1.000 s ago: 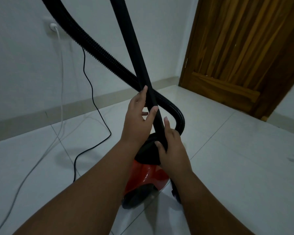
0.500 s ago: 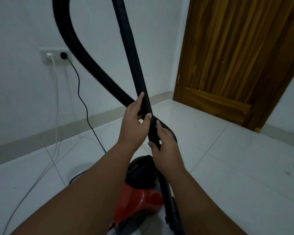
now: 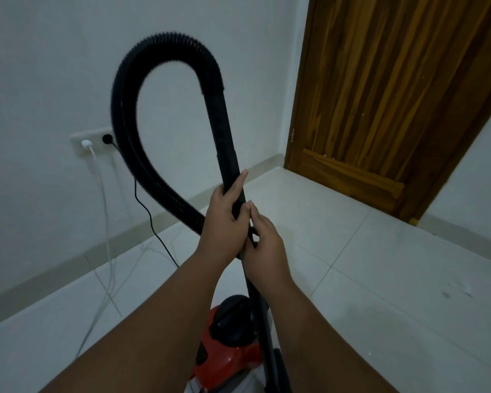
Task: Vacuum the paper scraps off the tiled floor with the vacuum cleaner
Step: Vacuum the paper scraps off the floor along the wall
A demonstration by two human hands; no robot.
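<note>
A red and black vacuum cleaner body [image 3: 227,353] sits on the white tiled floor [image 3: 380,279] between my forearms. Its rigid black wand [image 3: 224,137] stands nearly upright in front of me. My left hand [image 3: 224,222] is closed around the wand, and my right hand [image 3: 264,248] grips it just below. The ribbed black hose [image 3: 131,154] loops up from the wand's top and curves down behind my hands. A few small pale paper scraps [image 3: 459,287] lie on the floor at the far right. The wand's lower end is out of sight.
A wall socket [image 3: 94,141] on the left holds a white plug and a black plug. A white cable [image 3: 107,222] and a black cord [image 3: 153,231] trail down onto the floor. A closed wooden door [image 3: 394,95] stands at the right.
The view has tilted upward, so the hose loop's top now shows and the vacuum body sits lower in frame. My right hand has slid up the wand to just under my left.
</note>
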